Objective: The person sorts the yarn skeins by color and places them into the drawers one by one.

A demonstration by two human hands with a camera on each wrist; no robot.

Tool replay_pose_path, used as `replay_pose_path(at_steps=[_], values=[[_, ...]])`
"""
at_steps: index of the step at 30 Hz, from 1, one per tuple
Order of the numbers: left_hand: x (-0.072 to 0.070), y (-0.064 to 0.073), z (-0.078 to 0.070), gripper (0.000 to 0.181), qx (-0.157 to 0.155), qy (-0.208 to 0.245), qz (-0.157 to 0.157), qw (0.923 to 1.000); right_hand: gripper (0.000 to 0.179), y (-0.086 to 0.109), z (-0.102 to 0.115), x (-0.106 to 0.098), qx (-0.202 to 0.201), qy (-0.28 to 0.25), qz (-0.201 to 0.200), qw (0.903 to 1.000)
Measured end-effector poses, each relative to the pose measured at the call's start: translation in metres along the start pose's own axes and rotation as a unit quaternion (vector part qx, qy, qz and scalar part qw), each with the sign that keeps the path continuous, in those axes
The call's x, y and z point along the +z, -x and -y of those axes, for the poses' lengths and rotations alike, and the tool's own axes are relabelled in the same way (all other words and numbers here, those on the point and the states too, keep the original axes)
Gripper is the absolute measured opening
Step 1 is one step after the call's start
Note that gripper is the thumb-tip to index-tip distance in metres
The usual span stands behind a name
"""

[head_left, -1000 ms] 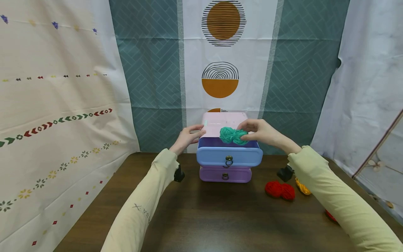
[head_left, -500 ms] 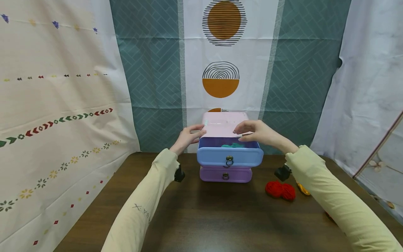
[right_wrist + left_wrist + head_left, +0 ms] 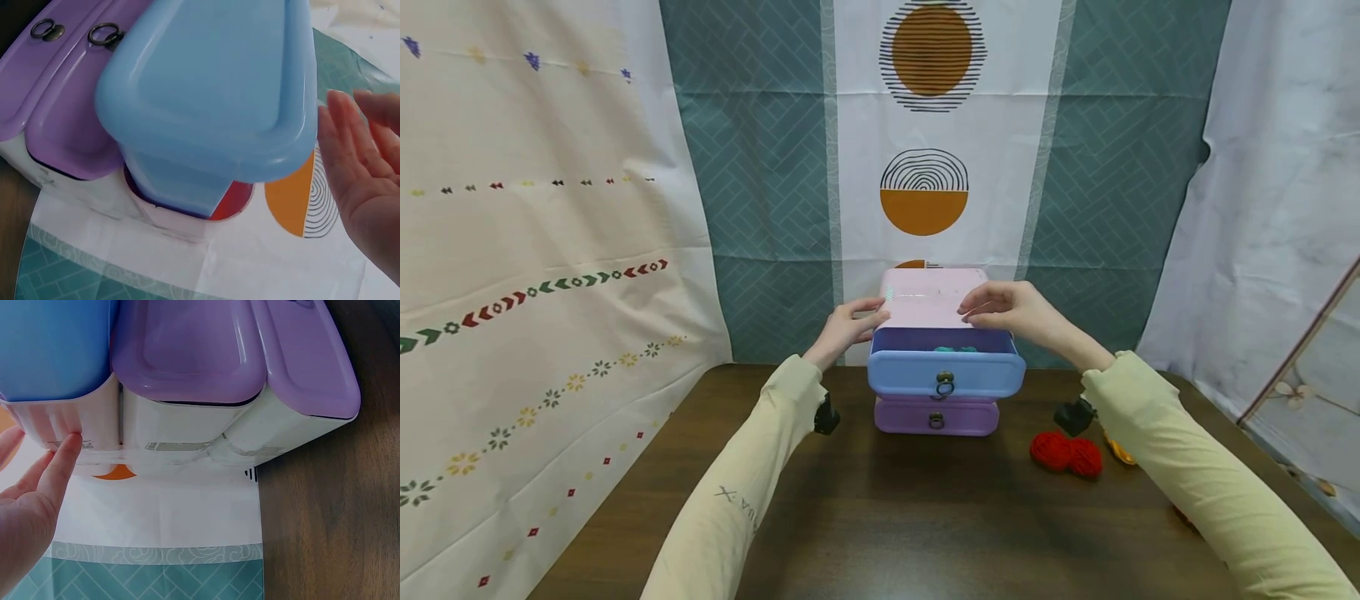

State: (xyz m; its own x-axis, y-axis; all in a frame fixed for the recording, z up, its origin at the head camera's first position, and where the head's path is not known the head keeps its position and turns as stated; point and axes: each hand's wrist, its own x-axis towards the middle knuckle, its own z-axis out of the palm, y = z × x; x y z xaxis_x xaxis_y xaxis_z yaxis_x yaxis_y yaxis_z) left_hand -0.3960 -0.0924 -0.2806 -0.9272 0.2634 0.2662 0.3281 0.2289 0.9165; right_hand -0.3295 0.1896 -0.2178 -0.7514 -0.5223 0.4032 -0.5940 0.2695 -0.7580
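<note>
A small drawer cabinet with a pink top (image 3: 925,300) stands at the back of the table. Its blue upper drawer (image 3: 946,375) is pulled out, and teal yarn (image 3: 955,349) shows just above the front rim, mostly hidden inside. My left hand (image 3: 842,329) rests on the cabinet's left side near the top; in the left wrist view its extended fingers (image 3: 64,459) touch the pale side wall. Above the drawer's right side hovers my right hand (image 3: 1018,315), loosely bent, holding nothing. The right wrist view has that hand (image 3: 369,181) beside the blue drawer front.
Purple drawers (image 3: 937,417) with ring pulls sit pushed in below the blue one. On the table to the right lie a red yarn skein (image 3: 1066,455) and a yellow one (image 3: 1120,450) partly behind the right sleeve. Patterned curtains hang behind and at both sides.
My right hand held the teal yarn over the blue drawer, then let it go inside. The yarn now sits lower in the drawer. My left hand has stayed put.
</note>
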Motion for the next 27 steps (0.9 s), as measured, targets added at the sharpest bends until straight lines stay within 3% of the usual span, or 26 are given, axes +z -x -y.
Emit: replay_pose_path(at_steps=[6,17,27], values=[[0.0,-0.001,0.002,0.049,-0.001,0.008,0.003,1.0,0.022,0.005,0.001,0.003,-0.03,-0.036,-0.047,0.9978],[0.0,0.001,0.0,0.051,0.013,-0.007,0.004,0.9999,0.024,0.023,0.0,0.017,-0.05,-0.068,-0.084,0.9928],[-0.002,0.001,0.0,0.05,-0.003,0.013,0.009,0.9999,0.016,0.04,-0.007,0.032,-0.087,-0.087,-0.046,0.9913]])
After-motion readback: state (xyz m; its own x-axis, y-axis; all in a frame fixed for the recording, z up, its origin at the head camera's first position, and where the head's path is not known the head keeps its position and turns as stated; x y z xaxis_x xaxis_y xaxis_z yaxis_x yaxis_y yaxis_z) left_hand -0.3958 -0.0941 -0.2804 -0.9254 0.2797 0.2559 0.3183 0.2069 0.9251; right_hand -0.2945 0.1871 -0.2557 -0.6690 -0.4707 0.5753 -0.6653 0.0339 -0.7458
